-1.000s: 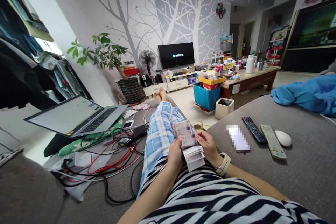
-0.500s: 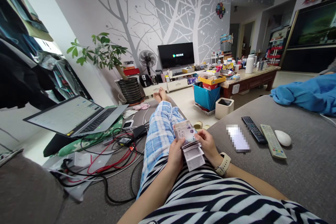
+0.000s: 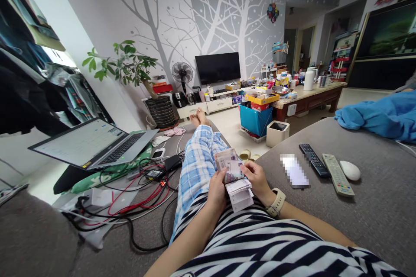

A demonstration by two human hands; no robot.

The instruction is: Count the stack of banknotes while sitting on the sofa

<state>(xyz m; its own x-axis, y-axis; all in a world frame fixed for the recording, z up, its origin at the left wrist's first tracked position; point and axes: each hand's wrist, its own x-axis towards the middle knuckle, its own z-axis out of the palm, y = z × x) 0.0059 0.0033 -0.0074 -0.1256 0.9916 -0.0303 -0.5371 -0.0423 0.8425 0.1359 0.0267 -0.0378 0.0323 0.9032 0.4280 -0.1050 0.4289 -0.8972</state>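
A stack of banknotes [image 3: 228, 161] rests over my lap, its upper notes printed in purple and pale tones. My left hand [image 3: 217, 189] grips the stack from the left, thumb on top. On the other side my right hand [image 3: 257, 178] pinches the edge of the upper notes between thumb and fingers. Several pale folded notes [image 3: 240, 197] hang down toward my striped shirt below the stack. Part of the stack's underside is hidden by my hands.
Left of my legs lie an open laptop [image 3: 113, 147] and tangled cables [image 3: 139, 207]. On the sofa to my right are a black remote [image 3: 313, 161], a beige remote [image 3: 338, 175], a white mouse [image 3: 350, 170] and a blurred-out bright object [image 3: 295, 171].
The upper notes have shifted between my fingers, showing a different part of their print. The lower notes moved slightly. The television screen's logo has gone dark.
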